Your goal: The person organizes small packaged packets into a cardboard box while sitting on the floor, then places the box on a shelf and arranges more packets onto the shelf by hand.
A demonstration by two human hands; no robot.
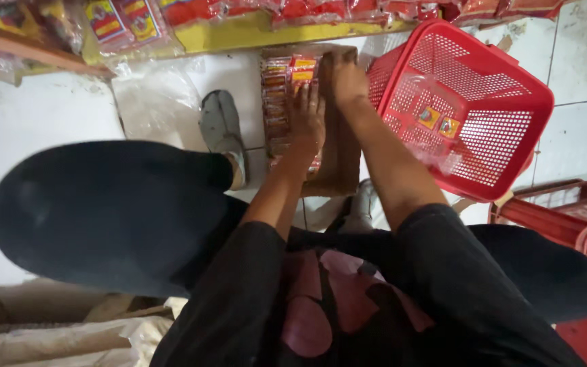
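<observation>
At upper centre of the frame, a cardboard box (338, 153) is lying open on the white tiled floor (28, 115), with rows of red and yellow packets (278, 88) stacked inside it. The left hand (307, 115) is being pressed flat on the packets, fingers spread, nothing gripped. The right hand (348, 78) is being laid over the box's right flap near its far end; whether it is gripping the flap cannot be told. Just right of the box, a red basket (467, 102) is sitting tilted, two small packets inside. Left of the box, a grey shoe (220, 126) is being planted on the floor. Along the top edge, a shelf (239, 34) is being filled by more red packets.
</observation>
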